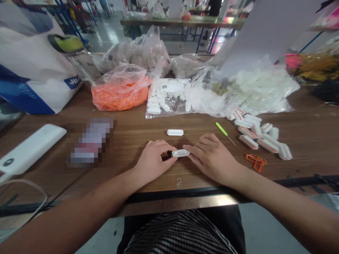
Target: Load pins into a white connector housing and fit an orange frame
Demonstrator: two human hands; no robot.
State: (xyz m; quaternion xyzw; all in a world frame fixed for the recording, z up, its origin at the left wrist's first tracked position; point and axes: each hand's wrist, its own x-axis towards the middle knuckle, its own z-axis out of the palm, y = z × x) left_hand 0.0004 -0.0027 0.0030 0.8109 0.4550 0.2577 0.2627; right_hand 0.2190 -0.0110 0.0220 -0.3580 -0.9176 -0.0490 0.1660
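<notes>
Your left hand (pixel 155 158) is curled, gripping the left end of a white plastic part (pixel 180 152) on the near side of the surface (pixel 132 132). Your right hand (pixel 212 157) has its fingers stretched out, tips on the part's right end; can't tell if it's gripping. Second white part (pixel 175 132) lies alone just far of the part, clear of both hands. Right of your right hand: green-handled pick (pixel 224 133), then a pile of orange-striped white parts (pixel 256 135), with orange clips (pixel 255 162) near it. Far side: bag of orange strips (pixel 120 93), bag of white parts (pixel 166 95). Far left: power bank (pixel 29 148) beside a blurred item (pixel 90 143).
</notes>
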